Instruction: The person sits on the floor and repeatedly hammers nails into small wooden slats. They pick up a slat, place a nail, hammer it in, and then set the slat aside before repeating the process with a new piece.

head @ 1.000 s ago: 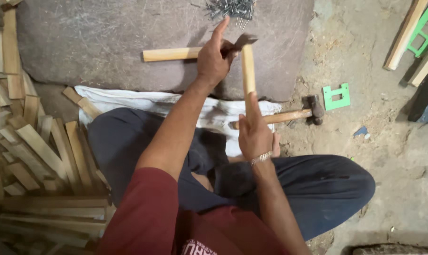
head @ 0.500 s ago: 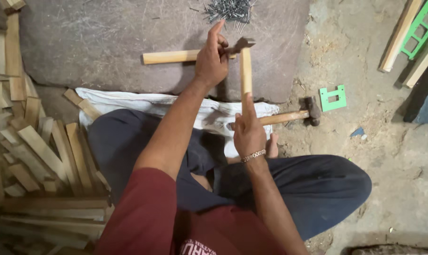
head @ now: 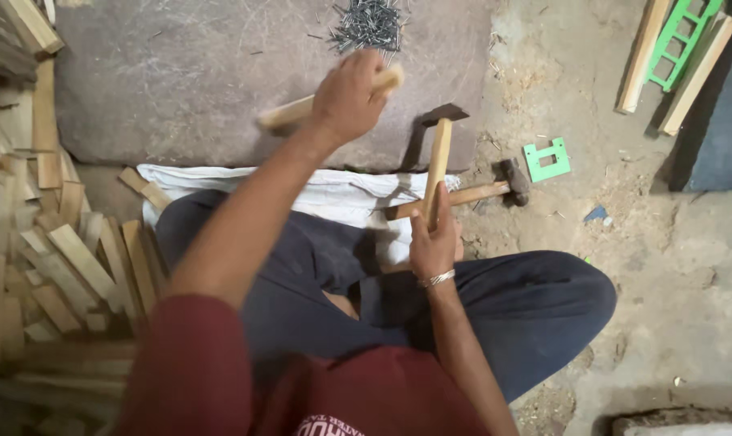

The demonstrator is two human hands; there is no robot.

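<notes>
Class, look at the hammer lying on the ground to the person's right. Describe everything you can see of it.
The hammer has a pale wooden handle and a dark, blocky metal head. It lies flat on the dusty ground, handle pointing toward the person, head away and next to a small green plastic frame. Its handle end passes behind the wooden strip held in the right hand and reaches the edge of the white cloth. No hand grips it.

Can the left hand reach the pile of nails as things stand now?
Probably yes. The left hand is raised just below the pile of nails on the stone slab, with nothing between them, but it already grips a wooden stick, so its fingers are not free.
</notes>
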